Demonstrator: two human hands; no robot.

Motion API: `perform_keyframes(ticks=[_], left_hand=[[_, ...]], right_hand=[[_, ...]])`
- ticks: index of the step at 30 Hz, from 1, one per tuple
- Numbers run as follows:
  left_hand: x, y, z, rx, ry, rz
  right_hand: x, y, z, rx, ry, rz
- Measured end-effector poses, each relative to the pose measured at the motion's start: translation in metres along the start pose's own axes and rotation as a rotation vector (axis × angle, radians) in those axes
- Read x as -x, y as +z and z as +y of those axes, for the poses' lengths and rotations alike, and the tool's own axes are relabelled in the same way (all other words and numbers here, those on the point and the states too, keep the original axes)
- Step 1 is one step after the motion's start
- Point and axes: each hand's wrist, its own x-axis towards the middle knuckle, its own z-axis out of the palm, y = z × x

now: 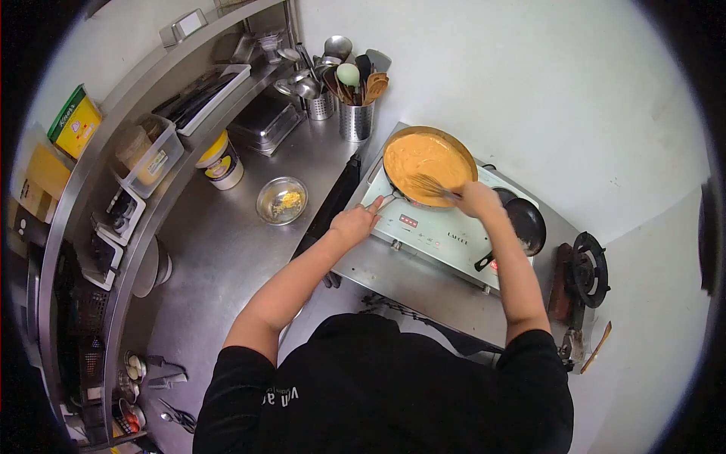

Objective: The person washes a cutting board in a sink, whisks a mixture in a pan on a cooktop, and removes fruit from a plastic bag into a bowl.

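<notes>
Orange sauce [425,157] lies in our wide pan [463,149], at the far left of the stove [439,231]; our left hand [355,225] curls its fingers around the pan's handle [388,202]; our right hand [479,200] has its fingers closed around the whisk [433,187], which dips into the sauce; we see a small black pan [527,225] at right, a bowl [274,217] at left.
</notes>
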Motion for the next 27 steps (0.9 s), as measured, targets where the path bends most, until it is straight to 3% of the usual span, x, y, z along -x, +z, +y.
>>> perform_keyframes(ticks=[2, 3, 6, 10, 12, 14, 21, 24, 26, 27], left_hand=[[0.001, 0.000, 0.001, -0.009, -0.004, -0.017], [0.003, 0.005, 0.002, 0.000, -0.002, -0.031], [-0.001, 0.006, 0.001, 0.016, 0.007, 0.008], [-0.002, -0.005, -0.001, -0.004, -0.001, -0.012], [0.001, 0.002, 0.000, 0.009, 0.009, -0.048], [-0.002, 0.004, -0.002, -0.005, 0.012, -0.017], [-0.002, -0.003, 0.002, -0.045, -0.003, -0.065], [-0.003, 0.005, 0.000, -0.037, -0.001, -0.043], [-0.002, 0.002, 0.003, -0.035, -0.004, -0.055], [-0.001, 0.001, 0.004, -0.034, -0.006, -0.063]], right_hand=[[0.011, -0.019, 0.014, 0.015, 0.123, -0.070], [-0.004, -0.011, 0.018, 0.025, 0.177, 0.006], [-0.048, 0.033, 0.001, 0.097, 0.095, 0.126], [-0.011, -0.002, 0.010, -0.167, 0.009, 0.054], [-0.001, -0.026, 0.020, -0.230, 0.072, -0.005], [-0.019, -0.010, 0.031, -0.281, 0.146, 0.144], [-0.076, 0.036, 0.004, -0.571, 0.244, 0.061], [-0.051, 0.031, -0.014, -0.612, 0.145, 0.053], [-0.026, 0.028, -0.016, -0.523, -0.090, -0.023], [-0.015, 0.025, -0.010, -0.522, -0.090, -0.021]])
